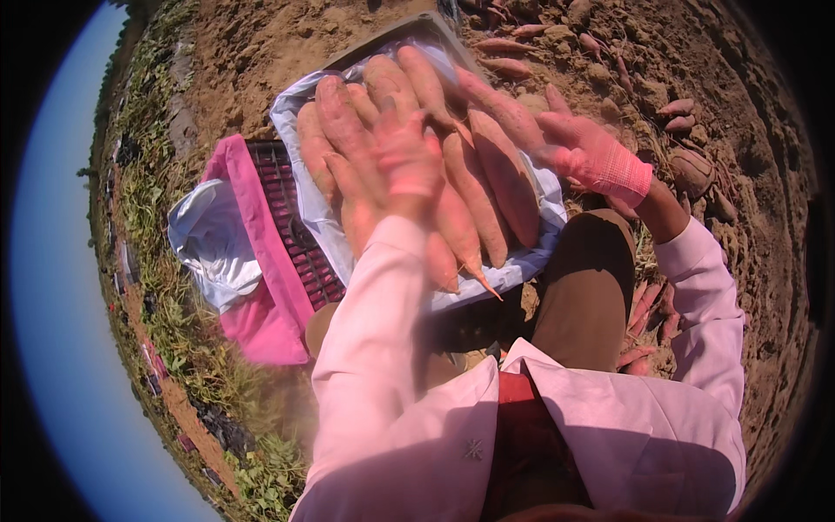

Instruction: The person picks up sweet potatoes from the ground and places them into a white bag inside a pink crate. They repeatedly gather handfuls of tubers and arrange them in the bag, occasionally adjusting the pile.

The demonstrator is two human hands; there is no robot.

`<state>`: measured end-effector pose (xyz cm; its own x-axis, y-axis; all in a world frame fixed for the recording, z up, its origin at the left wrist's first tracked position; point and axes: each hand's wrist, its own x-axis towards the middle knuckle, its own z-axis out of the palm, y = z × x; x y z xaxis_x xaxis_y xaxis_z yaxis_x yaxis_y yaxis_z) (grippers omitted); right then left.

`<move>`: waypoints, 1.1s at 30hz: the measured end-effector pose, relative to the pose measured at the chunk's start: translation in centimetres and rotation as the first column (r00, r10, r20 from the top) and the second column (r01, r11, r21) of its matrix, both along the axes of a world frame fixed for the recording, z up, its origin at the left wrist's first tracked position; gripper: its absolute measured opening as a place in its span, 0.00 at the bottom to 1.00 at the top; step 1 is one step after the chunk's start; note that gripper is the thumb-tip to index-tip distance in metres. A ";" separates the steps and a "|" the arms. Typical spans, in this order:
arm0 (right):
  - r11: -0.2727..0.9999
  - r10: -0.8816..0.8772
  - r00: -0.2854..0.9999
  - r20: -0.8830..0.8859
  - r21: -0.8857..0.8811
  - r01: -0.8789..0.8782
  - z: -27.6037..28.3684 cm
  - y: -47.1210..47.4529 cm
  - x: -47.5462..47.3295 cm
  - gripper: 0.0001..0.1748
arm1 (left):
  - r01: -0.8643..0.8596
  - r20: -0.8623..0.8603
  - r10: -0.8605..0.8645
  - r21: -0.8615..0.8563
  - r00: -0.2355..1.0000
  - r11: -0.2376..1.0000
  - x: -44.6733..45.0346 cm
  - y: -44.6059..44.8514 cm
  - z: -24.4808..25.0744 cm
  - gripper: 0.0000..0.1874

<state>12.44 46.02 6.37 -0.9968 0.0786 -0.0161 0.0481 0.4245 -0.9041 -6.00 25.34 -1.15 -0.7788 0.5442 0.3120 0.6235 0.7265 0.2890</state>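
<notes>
A crate (pixel 427 25) lined with a pale plastic sheet (pixel 304 189) holds several large sweet potatoes (pixel 499 173) laid side by side. My left hand (pixel 406 156), in a pink knitted glove and blurred, lies over the sweet potatoes near the crate's middle; whether it grips one cannot be told. Gloved in pink too, my right hand (pixel 584 147) is at the crate's right side, around the lower end of a long sweet potato (pixel 499 107). That sweet potato slants across the crate's upper right rim.
Left of the lined crate are a dark plastic crate (pixel 277 196), pink cloth (pixel 244 215) and a white cloth or bag (pixel 212 241). Loose sweet potatoes (pixel 691 171) and clods lie on the soil at right. Green vines (pixel 156 228) cover the ground at left.
</notes>
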 end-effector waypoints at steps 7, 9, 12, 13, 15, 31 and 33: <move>0.996 0.005 0.944 0.331 0.082 -0.033 -1.1 -0.5 -3.9 0.25 | -0.064 0.092 0.109 -0.395 0.990 0.917 2.3 2.7 4.0 0.28; 0.985 -0.041 0.944 0.327 0.170 -0.016 -0.8 -0.5 -5.1 0.25 | -0.088 0.063 0.131 -0.458 0.989 0.885 2.3 3.5 3.9 0.31; 0.973 -0.078 0.931 0.356 0.230 -0.006 -0.3 -1.3 -6.2 0.24 | -0.141 0.012 0.166 -0.472 0.986 0.870 1.3 4.2 2.3 0.33; 0.974 -0.081 0.931 0.356 0.228 -0.003 -0.6 -1.5 -6.4 0.22 | -0.162 -0.009 0.178 -0.464 0.984 0.871 1.0 4.3 1.8 0.34; 0.969 -0.088 0.937 0.339 0.247 0.002 -1.3 -1.6 -6.7 0.20 | -0.218 -0.019 0.233 -0.432 0.972 0.875 0.8 4.7 1.4 0.33; 0.868 -0.358 0.923 0.145 0.417 0.271 -6.7 -6.6 -17.9 0.16 | -0.310 0.374 0.216 0.213 0.902 0.926 -1.6 3.7 1.9 0.32; 0.903 -0.283 0.946 0.161 0.379 0.205 -6.5 -6.5 -18.0 0.18 | -0.257 0.193 0.214 0.235 0.958 0.938 -1.4 3.5 0.2 0.35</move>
<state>-5.52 39.54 -0.13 -0.9224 0.3579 -0.1452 0.3606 0.6633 -0.6557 -7.44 28.82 -0.92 -0.9262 0.2580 0.2748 0.3728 0.7352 0.5662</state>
